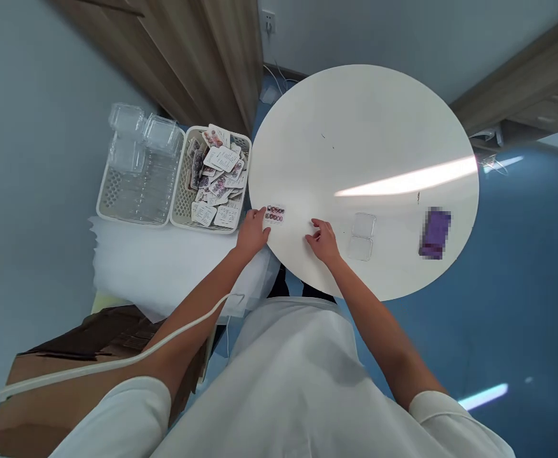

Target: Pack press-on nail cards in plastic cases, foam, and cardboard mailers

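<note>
A small card with two rows of dark, reddish oval items [274,214] lies flat near the left edge of the round white table. Just left of it is my left hand [252,233], its thumb and fingers apart; a fingertip reaches the card's left edge, and I cannot tell whether it presses on it. My right hand [324,243] hovers at or just over the tabletop right of the card, fingers spread and holding nothing. Farther right, an opened clear plastic case [362,236] rests on the table with its two halves unfolded.
Left of the table [364,127] stand two white baskets: one holds a heap of similar cards [219,175], the other clear plastic cases [147,175]. A blurred purple object [435,233] sits on the table's right. White wrapping sheet [154,254] and a cardboard box [59,388] are lower left.
</note>
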`<move>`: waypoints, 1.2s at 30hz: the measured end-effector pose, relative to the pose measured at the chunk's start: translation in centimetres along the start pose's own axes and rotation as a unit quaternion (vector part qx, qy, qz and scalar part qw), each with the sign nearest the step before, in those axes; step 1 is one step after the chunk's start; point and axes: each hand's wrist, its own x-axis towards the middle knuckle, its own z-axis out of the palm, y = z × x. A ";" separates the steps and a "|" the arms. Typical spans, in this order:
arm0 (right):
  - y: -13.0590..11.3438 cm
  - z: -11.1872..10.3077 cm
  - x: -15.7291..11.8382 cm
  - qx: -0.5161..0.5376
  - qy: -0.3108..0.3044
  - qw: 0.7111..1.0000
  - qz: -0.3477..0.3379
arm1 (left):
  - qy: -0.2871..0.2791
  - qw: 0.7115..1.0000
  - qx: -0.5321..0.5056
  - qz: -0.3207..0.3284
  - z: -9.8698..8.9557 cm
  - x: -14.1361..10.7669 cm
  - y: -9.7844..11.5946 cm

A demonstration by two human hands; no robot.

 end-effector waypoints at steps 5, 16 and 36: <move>-2.2 3.8 3.7 -0.062 -0.032 0.997 -0.022 | -0.066 0.998 -0.010 0.005 -0.4 3.5 -0.5; -4.0 6.5 5.1 -0.186 -0.016 0.982 -0.007 | -0.060 0.995 -0.074 0.022 0.2 4.0 -1.5; -1.9 4.1 2.5 -0.086 -0.061 0.994 -0.036 | -0.049 0.993 -0.084 0.061 1.6 1.1 -0.4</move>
